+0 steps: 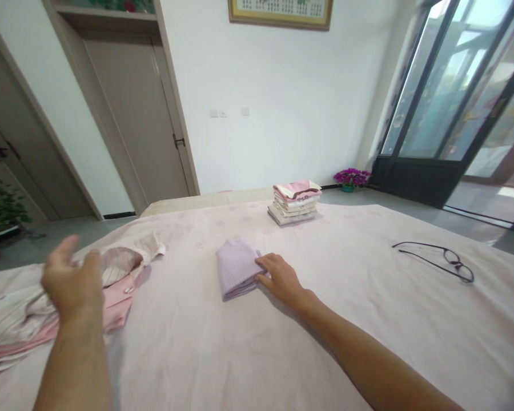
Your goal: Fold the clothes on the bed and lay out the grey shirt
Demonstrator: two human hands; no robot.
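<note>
My right hand point(281, 278) rests on the right edge of a small folded lilac cloth point(236, 267) lying in the middle of the pink bed sheet point(308, 319); its fingers lie flat on the fabric. My left hand point(71, 281) hovers raised at the left, fingers loosely spread and holding nothing, just above a loose heap of pink and striped garments point(115, 279).
A neat stack of folded clothes point(294, 202) sits at the far side of the bed. A pair of black glasses point(443, 260) lies on the sheet at right. Beyond are a door point(141, 120), a glass sliding door point(462, 97) and a pot of purple flowers point(352, 178).
</note>
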